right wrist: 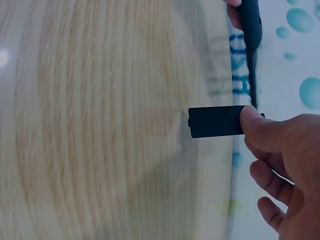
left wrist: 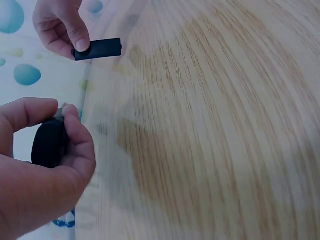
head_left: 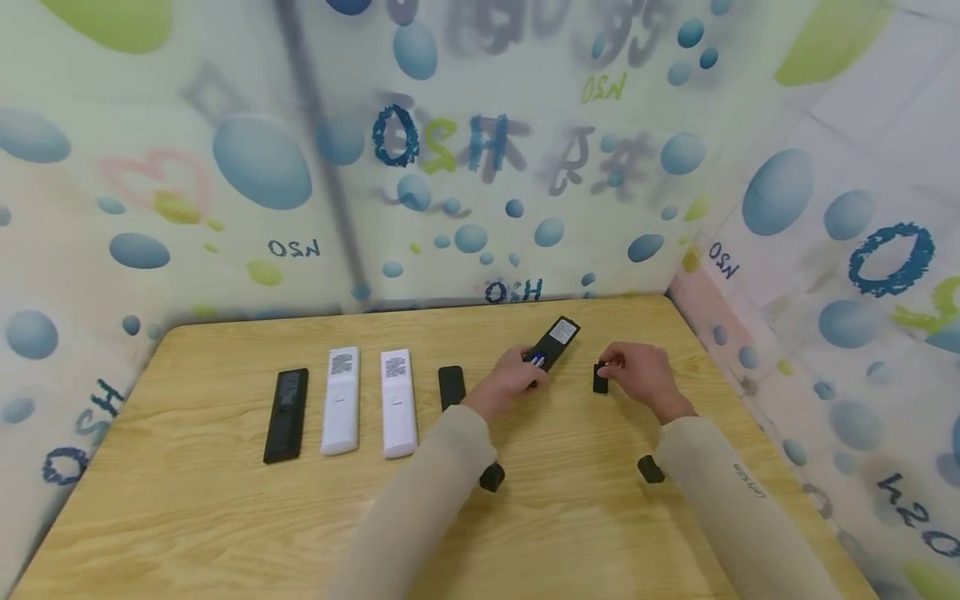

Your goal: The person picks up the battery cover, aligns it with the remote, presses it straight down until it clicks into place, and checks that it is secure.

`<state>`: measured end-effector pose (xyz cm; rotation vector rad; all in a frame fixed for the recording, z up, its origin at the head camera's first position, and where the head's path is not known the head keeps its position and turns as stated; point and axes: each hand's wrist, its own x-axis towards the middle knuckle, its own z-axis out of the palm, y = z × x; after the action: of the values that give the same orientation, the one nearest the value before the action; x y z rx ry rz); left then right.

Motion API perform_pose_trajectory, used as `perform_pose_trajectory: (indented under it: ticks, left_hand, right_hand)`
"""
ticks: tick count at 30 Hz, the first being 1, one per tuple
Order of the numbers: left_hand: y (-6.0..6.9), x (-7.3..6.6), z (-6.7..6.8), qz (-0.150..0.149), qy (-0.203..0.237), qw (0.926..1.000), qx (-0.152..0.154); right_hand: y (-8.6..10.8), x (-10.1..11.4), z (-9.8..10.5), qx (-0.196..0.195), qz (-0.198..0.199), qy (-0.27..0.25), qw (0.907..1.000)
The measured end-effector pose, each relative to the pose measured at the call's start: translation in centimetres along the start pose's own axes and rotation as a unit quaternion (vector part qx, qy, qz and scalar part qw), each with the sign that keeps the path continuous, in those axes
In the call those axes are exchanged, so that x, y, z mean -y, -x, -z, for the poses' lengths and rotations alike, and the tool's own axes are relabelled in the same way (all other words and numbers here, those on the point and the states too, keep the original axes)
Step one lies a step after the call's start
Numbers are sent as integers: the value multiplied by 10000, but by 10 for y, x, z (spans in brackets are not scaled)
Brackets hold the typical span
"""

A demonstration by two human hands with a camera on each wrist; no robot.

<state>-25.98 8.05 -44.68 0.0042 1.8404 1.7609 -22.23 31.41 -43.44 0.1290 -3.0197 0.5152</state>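
Note:
My left hand (head_left: 517,373) grips a black remote control (head_left: 561,332) near the table's back edge. The remote lies back side up, a pale label at its far end, and batteries (head_left: 538,359) show in its uncovered compartment. To the right, my right hand (head_left: 641,371) pinches a small black battery cover (head_left: 600,382) by one end, thumb on its flat face. The right wrist view shows the cover (right wrist: 215,121) held apart from the table surface, a small tab on its free end. In the left wrist view the remote (left wrist: 49,145) is seen nearly end-on between thumb and fingers.
On the left of the wooden table (head_left: 187,500) lie a black remote (head_left: 287,415), a white remote (head_left: 341,408) and a second white remote (head_left: 398,408). Another black remote (head_left: 452,385) is partly hidden by my left sleeve. A patterned wall covering (head_left: 465,242) rises behind the table.

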Motion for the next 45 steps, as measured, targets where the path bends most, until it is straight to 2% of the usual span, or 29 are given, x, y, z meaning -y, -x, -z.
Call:
perform_pose_trajectory:
  ticks: [6,13,16,23,30,34,41,45]
  left_hand:
    - [6,2,12,-61,392,9992,-86]
    - [15,3,23,-40,438,9986,-279]
    - [19,4,28,-94,608,9977,-279]
    - [25,5,36,-467,1528,9869,-226]
    - [36,2,42,-557,1802,9815,-335]
    - [39,3,45,-664,1677,9833,-225]
    - [40,6,56,-785,751,9937,-266]
    - [43,7,62,-811,666,9941,-289]
  right_hand:
    - [-8,18,-6,12,112,-1,9999]
    - [-13,35,-11,81,258,-41,9996]
    - [-14,40,-14,173,264,-88,9995]
    - [-15,54,-17,286,349,-58,9990]
    - [-16,67,-17,274,537,-25,9982]
    - [-13,74,-17,209,779,19,9967]
    - [-11,86,-16,77,1063,151,9942]
    - [-11,90,-16,51,1136,88,9935]
